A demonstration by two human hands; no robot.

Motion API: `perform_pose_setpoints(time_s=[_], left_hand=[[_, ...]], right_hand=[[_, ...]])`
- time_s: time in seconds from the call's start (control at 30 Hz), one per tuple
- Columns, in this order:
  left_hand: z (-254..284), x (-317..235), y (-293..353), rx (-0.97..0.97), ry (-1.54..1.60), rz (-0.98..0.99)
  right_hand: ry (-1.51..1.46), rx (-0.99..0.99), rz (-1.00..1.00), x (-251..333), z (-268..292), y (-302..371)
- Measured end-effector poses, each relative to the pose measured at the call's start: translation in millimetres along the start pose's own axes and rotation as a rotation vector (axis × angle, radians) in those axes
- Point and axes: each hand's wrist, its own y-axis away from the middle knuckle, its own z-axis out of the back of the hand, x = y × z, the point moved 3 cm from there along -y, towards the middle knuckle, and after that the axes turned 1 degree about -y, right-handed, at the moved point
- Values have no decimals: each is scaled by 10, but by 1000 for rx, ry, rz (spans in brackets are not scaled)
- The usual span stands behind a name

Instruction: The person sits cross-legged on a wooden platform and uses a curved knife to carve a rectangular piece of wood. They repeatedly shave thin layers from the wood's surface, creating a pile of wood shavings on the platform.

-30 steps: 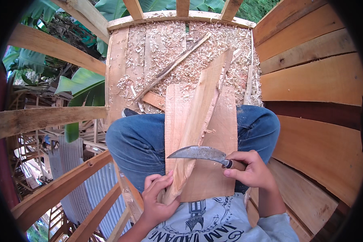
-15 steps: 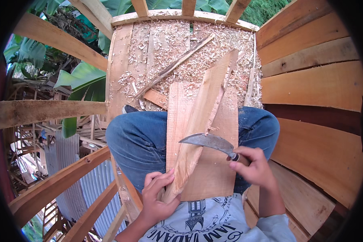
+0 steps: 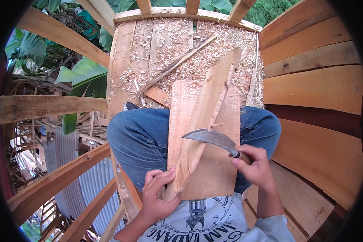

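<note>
My left hand (image 3: 160, 197) is closed around the near end of a long, rough-edged wooden plank (image 3: 209, 103), which slants away to the right. My right hand (image 3: 253, 165) grips the handle of a knife with a curved, sickle-like blade (image 3: 213, 138). The blade crosses the plank's lower half, its tip pointing left and its back against the plank's right edge region; exact contact is hard to tell. Beneath the plank a wide flat board (image 3: 213, 173) lies across my lap, between my jeans-clad legs. A small curl of wood shows beside the plank's right edge.
Wood shavings (image 3: 161, 44) cover much of the plank floor ahead. A thin stick (image 3: 177, 64) and a short offcut (image 3: 157, 96) lie there. Wooden rails (image 3: 48, 109) stand at the left, with corrugated sheets (image 3: 97, 183) below. A plank wall (image 3: 310, 86) rises at the right.
The knife and my right hand have shifted slightly, the blade a little farther up along the plank. My left hand keeps its hold. The whole view has moved a little.
</note>
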Motion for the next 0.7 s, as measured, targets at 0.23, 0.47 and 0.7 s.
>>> perform_pose_setpoints(time_s=[0.23, 0.47, 0.7], left_hand=[[27, -11, 7, 5, 3, 25], [39, 28, 31, -16, 12, 33], [31, -8, -28, -11, 2, 32]], right_hand=[[90, 34, 84, -104, 76, -73], [-25, 42, 11, 7, 50, -127], [113, -44, 121, -50, 31, -162]])
